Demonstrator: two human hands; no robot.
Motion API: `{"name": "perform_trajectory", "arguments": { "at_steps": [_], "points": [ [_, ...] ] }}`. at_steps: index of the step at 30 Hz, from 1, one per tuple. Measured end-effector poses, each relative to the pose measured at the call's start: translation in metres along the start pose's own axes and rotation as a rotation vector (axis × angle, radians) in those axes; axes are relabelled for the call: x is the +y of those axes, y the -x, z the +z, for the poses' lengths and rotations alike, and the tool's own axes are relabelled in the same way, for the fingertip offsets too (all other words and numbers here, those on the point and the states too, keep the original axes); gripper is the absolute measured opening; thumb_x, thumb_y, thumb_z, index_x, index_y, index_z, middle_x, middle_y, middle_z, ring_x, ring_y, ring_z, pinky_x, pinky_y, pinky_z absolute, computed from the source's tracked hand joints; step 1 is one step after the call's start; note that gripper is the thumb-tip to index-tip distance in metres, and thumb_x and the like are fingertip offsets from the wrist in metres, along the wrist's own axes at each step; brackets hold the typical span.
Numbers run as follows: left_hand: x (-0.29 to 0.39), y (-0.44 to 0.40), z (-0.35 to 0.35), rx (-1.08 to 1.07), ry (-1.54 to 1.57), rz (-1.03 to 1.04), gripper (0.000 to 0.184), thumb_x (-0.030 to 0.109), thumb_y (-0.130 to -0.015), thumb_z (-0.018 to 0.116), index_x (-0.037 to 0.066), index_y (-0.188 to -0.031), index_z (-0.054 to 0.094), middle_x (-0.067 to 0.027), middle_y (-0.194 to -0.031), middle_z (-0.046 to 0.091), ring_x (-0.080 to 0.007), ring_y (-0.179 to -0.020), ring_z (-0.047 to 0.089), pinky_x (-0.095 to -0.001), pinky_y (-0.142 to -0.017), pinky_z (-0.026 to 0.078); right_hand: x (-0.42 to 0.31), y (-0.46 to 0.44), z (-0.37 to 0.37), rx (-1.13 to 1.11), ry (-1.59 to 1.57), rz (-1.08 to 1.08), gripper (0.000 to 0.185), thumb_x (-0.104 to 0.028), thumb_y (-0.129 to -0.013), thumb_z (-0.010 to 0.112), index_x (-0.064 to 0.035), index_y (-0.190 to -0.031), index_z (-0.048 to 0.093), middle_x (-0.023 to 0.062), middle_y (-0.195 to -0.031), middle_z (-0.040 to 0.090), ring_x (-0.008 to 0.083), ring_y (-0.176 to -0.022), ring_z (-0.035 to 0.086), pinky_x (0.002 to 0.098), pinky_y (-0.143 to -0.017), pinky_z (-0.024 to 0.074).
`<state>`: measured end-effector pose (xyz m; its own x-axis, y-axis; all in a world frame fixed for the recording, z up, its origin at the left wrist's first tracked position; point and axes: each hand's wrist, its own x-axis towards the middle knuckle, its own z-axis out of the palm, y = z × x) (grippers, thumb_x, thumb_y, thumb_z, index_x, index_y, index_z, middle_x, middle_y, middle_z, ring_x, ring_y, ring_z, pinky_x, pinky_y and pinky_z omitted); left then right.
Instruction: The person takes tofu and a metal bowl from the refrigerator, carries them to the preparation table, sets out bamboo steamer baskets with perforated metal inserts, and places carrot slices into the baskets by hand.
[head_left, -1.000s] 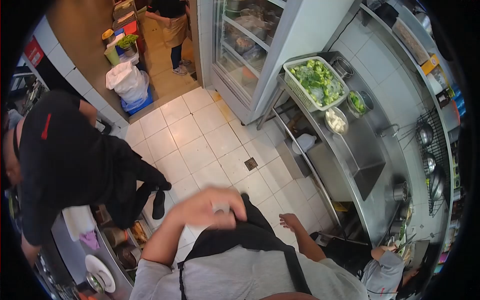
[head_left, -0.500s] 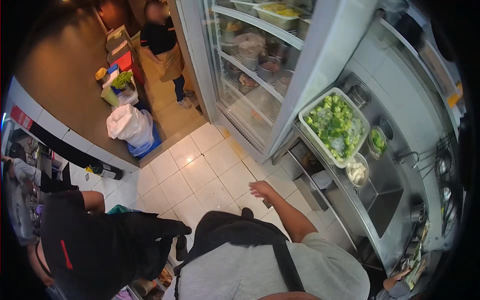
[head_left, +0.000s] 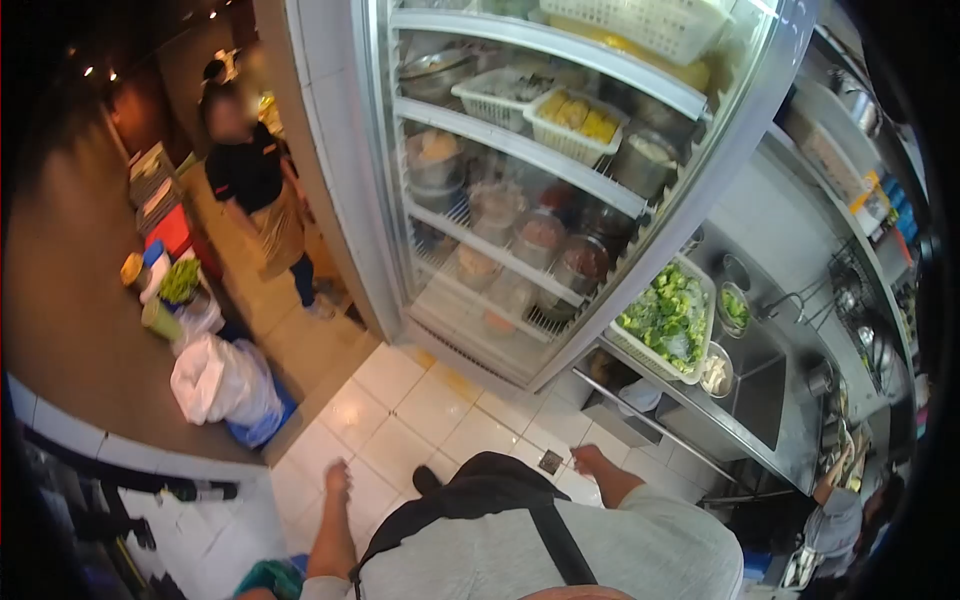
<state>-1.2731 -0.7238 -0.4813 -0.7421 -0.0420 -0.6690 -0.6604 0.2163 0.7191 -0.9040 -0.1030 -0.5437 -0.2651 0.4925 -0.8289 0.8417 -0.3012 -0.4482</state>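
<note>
My left hand (head_left: 339,476) hangs over the white floor tiles at my side, its fingers loosely bent and nothing visible in it. On the other side, my right hand (head_left: 590,459) is held low in front of the steel counter, apart from it, with loose fingers and no object showing. Ahead stands a glass-door fridge (head_left: 480,340), its shelves filled with metal pots and baskets. Nearest my right hand on the counter is a white basket of broccoli (head_left: 668,320). Beside it are a bowl of pale chunks (head_left: 715,371) and a bowl of green vegetables (head_left: 734,309).
A steel sink (head_left: 757,395) runs along the right. At left, a lined bin (head_left: 225,385) stands by the doorway, where a person in a tan apron (head_left: 255,195) stands. Other people (head_left: 835,525) work at the lower right. A floor drain (head_left: 550,461) lies ahead.
My view has shifted forward, so the fridge looks larger. My left hand has come into sight, and my right arm has drawn back. The nearby person in black at left has left the view.
</note>
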Motion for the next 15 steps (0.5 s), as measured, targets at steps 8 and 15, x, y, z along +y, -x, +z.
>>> {"name": "perform_trajectory", "arguments": {
  "at_steps": [8, 15],
  "points": [
    [0.385, -0.057, 0.068, -0.305, 0.297, 0.508, 0.026, 0.032, -0.108, 0.058, 0.012, -0.123, 0.065, -0.0012, -0.112, 0.071, -0.0144, -0.094, 0.066, -0.029, -0.083, 0.052, -0.013, 0.06, 0.084, -0.021, -0.128, 0.259, 0.04, -0.043, -0.093, 0.072, -0.0063, -0.108, 0.07, 0.0159, -0.11, 0.071, 0.0318, -0.089, 0.073, 0.0496, -0.079, 0.0573],
    [0.413, -0.11, 0.155, -0.613, 0.103, 0.271, 0.02, 0.027, -0.108, 0.057, 0.014, -0.12, 0.065, -0.0017, -0.108, 0.071, -0.0154, -0.091, 0.071, -0.0309, -0.077, 0.055, -0.111, -0.015, 0.154, -0.074, -0.145, 0.149, 0.051, -0.048, -0.095, 0.072, -0.0027, -0.119, 0.069, 0.0147, -0.116, 0.072, 0.0311, -0.096, 0.075, 0.0483, -0.082, 0.0602]
  ]
}}
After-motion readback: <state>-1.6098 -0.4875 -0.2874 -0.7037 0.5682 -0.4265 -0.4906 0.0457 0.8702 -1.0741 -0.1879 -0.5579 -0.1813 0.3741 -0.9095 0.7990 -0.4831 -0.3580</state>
